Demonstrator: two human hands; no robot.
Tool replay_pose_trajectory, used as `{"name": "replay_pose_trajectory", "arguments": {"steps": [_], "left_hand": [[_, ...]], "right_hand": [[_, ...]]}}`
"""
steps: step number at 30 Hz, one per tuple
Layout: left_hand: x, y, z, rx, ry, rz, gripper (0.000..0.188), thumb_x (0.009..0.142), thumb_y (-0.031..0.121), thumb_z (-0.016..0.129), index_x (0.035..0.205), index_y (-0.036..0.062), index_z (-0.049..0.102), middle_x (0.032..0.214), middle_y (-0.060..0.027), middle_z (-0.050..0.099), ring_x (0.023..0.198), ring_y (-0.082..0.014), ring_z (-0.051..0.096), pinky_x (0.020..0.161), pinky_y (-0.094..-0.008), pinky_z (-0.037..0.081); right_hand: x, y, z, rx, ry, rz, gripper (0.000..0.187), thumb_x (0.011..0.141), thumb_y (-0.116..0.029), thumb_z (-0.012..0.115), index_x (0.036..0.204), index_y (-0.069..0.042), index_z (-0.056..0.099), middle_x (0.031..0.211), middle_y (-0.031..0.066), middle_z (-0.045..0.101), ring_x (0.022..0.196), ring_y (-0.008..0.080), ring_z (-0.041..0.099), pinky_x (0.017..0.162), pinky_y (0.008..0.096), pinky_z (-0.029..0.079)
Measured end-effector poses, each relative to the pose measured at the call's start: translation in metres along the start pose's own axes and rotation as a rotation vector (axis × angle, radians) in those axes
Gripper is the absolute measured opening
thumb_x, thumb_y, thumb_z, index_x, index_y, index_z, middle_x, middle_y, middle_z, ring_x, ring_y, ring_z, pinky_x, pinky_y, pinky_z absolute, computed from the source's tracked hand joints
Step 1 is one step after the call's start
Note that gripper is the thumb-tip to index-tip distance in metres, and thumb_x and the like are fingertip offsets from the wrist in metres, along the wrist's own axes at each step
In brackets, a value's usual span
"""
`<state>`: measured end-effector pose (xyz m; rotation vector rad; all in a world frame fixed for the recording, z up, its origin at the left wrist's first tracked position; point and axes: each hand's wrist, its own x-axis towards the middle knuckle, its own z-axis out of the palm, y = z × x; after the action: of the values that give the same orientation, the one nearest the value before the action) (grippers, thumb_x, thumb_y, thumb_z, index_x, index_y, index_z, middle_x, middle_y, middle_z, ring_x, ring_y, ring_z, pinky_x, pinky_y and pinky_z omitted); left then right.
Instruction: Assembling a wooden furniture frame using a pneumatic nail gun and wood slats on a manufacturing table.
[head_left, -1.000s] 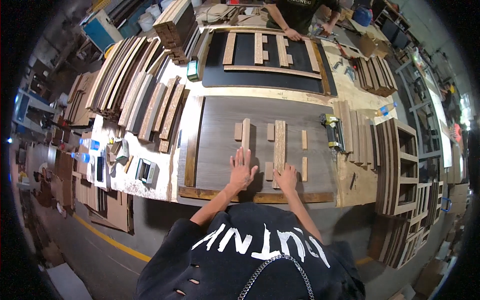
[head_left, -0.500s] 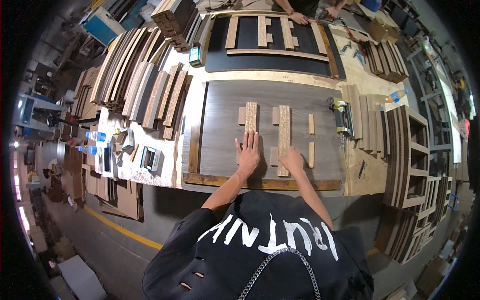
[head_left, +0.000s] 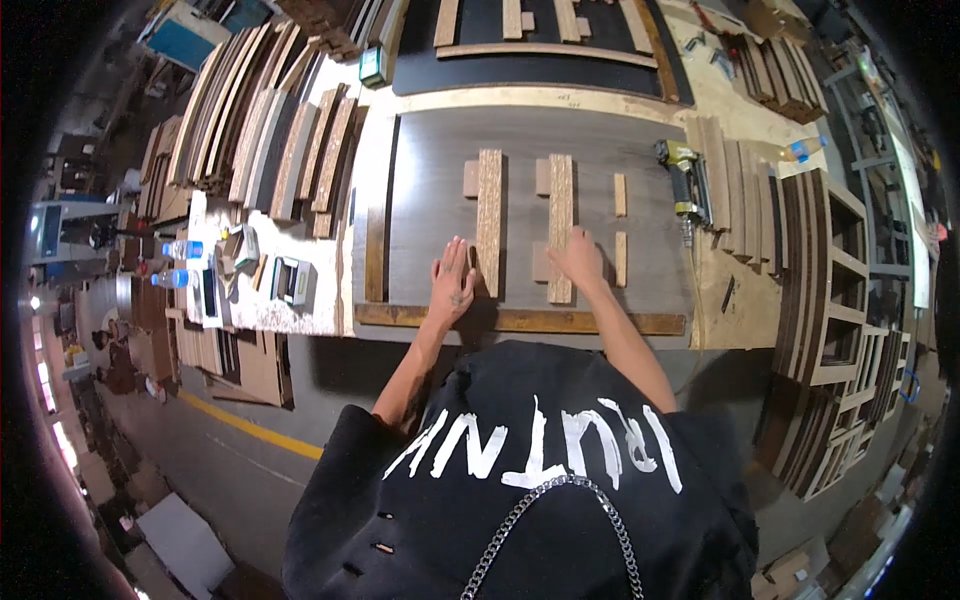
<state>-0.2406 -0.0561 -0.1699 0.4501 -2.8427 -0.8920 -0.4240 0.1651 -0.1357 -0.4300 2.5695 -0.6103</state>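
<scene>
In the head view, the person leans over a grey wood-grain panel (head_left: 430,150) lying flat on a pale surface (head_left: 735,312). The left grip (head_left: 455,280) is laid palm down on the panel, its fingers straight and close together, holding nothing; it sits just beside the lower end of the left long strip (head_left: 489,225), and whether the two touch cannot be told. The right grip (head_left: 578,260) is curled over the lower half of the right long strip (head_left: 560,195), touching it; whether it pinches the wood cannot be told.

Both strips lie on the panel, roughly parallel and pointing away from the person. A small block (head_left: 470,179) sits against the upper left side of the left strip. An upper block (head_left: 542,178) and a lower block (head_left: 540,262) stand along the left side of the right one. Farther right are two narrow pieces (head_left: 620,195), in line end to end with a gap.

A dark brown bar (head_left: 377,240) runs along the panel's left edge, another (head_left: 540,321) along its near edge. A green and black power tool (head_left: 686,180) lies at the right edge. Beyond, a black panel (head_left: 480,70) bears more strips.
</scene>
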Motion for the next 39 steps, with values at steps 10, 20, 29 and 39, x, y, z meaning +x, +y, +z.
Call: {"name": "replay_pose_trajectory", "arguments": {"steps": [10,20,29,39], "left_hand": [[0.026,0.005,0.011,0.231,-0.063,0.009,0.053,0.099,0.044,0.053,0.149,0.0303,0.043,0.161,-0.0053,0.030,0.149,-0.0321,0.023,0.115,-0.0646,0.015],[0.023,0.005,0.001,0.090,-0.006,-0.030,0.052,0.099,0.038,0.055,0.147,0.0188,0.046,0.158,-0.0161,0.032,0.144,-0.0380,0.030,0.115,-0.0556,0.023],[-0.067,0.021,-0.054,-0.329,0.223,-0.528,0.039,0.101,0.024,0.055,0.129,-0.0030,0.059,0.124,-0.0237,0.063,0.111,-0.0322,0.064,0.096,-0.0365,0.047],[-0.134,0.009,-0.054,-0.307,0.331,-0.795,0.039,0.102,0.028,0.056,0.124,-0.0028,0.063,0.097,-0.0109,0.071,0.091,-0.0154,0.067,0.082,-0.0284,0.051]], "right_hand": [[0.016,-0.010,-0.010,-0.013,-0.037,0.029,0.060,0.081,-0.035,0.076,0.117,0.008,0.054,0.121,0.0287,0.056,0.109,0.0437,0.061,0.090,0.0486,0.052],[0.013,-0.001,-0.023,0.065,-0.082,-0.008,0.063,0.086,-0.042,0.072,0.122,0.005,0.054,0.121,0.0267,0.057,0.113,0.0430,0.059,0.093,0.0474,0.050],[0.052,0.162,-0.090,-0.226,0.688,0.183,0.051,0.094,-0.031,0.062,0.132,0.001,0.050,0.131,0.0216,0.051,0.120,0.0393,0.051,0.101,0.0512,0.042],[0.118,0.264,-0.166,-0.196,0.741,0.380,0.040,0.090,-0.024,0.064,0.118,0.004,0.059,0.117,0.0268,0.058,0.105,0.0426,0.059,0.091,0.0509,0.048]]}}
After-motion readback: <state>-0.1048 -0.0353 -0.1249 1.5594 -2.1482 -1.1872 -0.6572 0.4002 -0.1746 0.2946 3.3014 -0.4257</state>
